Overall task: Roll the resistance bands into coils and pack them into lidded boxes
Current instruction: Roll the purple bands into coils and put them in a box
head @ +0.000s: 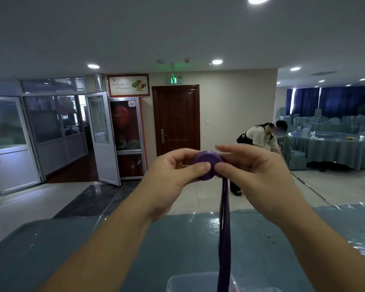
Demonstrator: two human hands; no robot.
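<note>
Both hands are being held up at chest height in front of the camera, working on a purple rubber resistance band (207,165) that is partly wound into a flat round coil. The left hand (169,178) is gripping the coil from the left, its thumb pressing across the near face of the roll and its curled fingers wrapping behind it. The right hand (253,171) is pinching the coil's right edge, thumb tip lying against the rim just beside the left thumb, while its upper fingers are stretching straight out over the top of the roll. The unrolled tail of the band (224,228) is hanging straight down from the coil's lower right side, twisting slightly as it is dropping toward a clear plastic box (188,283) sitting at the bottom edge of the view; whether the tail is touching the box's inside is not something I can tell. The box is resting on a table covered with a glossy teal cloth (72,249). Beyond the table, a dark brown wooden door (176,119) is standing shut in a cream wall, and a person in a pale shirt (259,138) is bending forward near a round table draped in blue-grey cloth (329,148).
</note>
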